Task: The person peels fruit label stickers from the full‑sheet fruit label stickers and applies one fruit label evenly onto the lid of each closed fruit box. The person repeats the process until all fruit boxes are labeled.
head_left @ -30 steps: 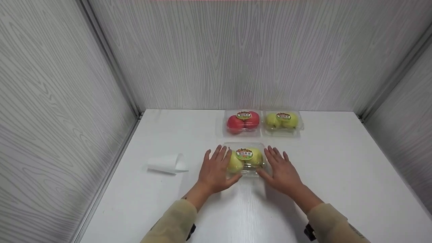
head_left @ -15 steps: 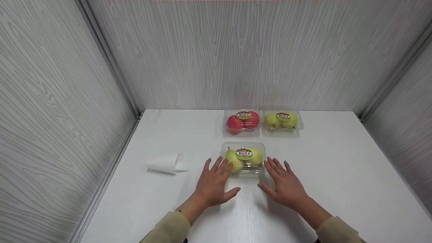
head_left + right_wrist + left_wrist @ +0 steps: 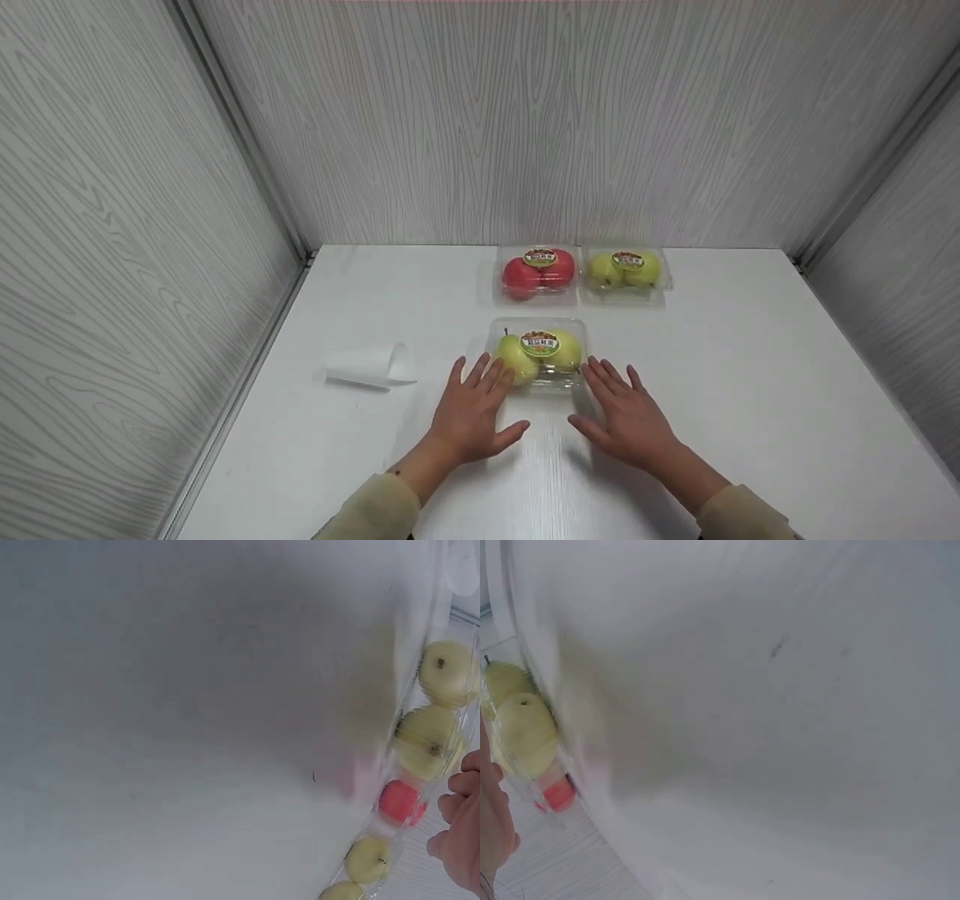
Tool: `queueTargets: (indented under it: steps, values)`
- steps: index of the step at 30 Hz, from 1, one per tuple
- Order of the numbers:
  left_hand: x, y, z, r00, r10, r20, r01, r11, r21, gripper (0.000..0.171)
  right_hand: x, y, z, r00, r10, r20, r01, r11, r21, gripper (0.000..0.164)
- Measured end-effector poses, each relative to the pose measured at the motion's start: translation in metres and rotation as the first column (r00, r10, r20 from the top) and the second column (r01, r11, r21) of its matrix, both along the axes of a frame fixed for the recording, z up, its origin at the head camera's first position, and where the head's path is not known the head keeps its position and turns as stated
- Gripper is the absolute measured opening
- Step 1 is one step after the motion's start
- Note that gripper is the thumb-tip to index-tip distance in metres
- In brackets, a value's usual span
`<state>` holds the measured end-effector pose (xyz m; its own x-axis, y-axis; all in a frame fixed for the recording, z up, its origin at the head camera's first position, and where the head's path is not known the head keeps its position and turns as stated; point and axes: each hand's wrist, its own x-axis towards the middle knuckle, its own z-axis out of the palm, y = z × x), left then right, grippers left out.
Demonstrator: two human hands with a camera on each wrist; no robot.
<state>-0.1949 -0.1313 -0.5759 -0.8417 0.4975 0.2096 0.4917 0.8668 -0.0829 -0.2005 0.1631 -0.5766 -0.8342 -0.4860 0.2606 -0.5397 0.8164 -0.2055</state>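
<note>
A clear plastic box of yellow-green pears (image 3: 538,356) with an oval label sits on the table in front of both hands. My left hand (image 3: 471,416) lies palm down with straight, spread fingers at the box's near left corner. On the other side, my right hand (image 3: 628,416) has its fingers extended and its fingertips close by the near right corner. Whether either hand touches the box I cannot tell. Neither one holds anything. The left wrist view shows the pears (image 3: 525,731) beyond the hand's edge, and the right wrist view has fingertips (image 3: 461,802) at its right side.
Behind stand a clear box of red fruit (image 3: 538,274) and, beside it, another box of pears (image 3: 626,270). A curled white sheet (image 3: 367,365) lies on the white table (image 3: 735,360) to the left. Wood-grain panels (image 3: 525,120) enclose the back and sides.
Both hands have drawn back toward me from the sides of the nearest pear box, mostly in the first half second. The box stays in place.
</note>
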Motion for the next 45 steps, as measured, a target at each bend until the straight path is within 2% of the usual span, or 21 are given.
queueTargets:
  steps: [17, 24, 31, 41, 45]
  values:
    - [-0.007, -0.032, 0.003, 0.998, 0.06, 0.027, -0.06, 0.998, 0.01, 0.084, -0.018, -0.036, 0.005, 0.998, 0.034, 0.049, -0.036, 0.999, 0.035, 0.084]
    - [-0.011, -0.045, 0.005, 0.996, 0.077, 0.036, -0.078, 0.997, 0.011, 0.084, -0.025, -0.051, 0.011, 0.998, 0.05, 0.04, -0.051, 0.998, 0.022, 0.083]
    - [-0.011, -0.055, 0.007, 0.996, 0.085, 0.033, -0.086, 0.996, 0.029, 0.084, -0.03, -0.063, 0.009, 0.997, 0.069, 0.034, -0.071, 0.996, 0.052, 0.083]
    - [-0.017, -0.069, 0.007, 0.993, 0.117, 0.026, -0.118, 0.993, 0.03, 0.084, -0.042, -0.081, 0.012, 0.994, 0.065, 0.085, -0.072, 0.994, 0.077, 0.086]
    - [-0.021, -0.076, 0.008, 0.99, 0.133, 0.043, -0.134, 0.991, 0.029, 0.084, -0.047, -0.09, 0.013, 0.992, 0.066, 0.104, -0.075, 0.993, 0.089, 0.086]
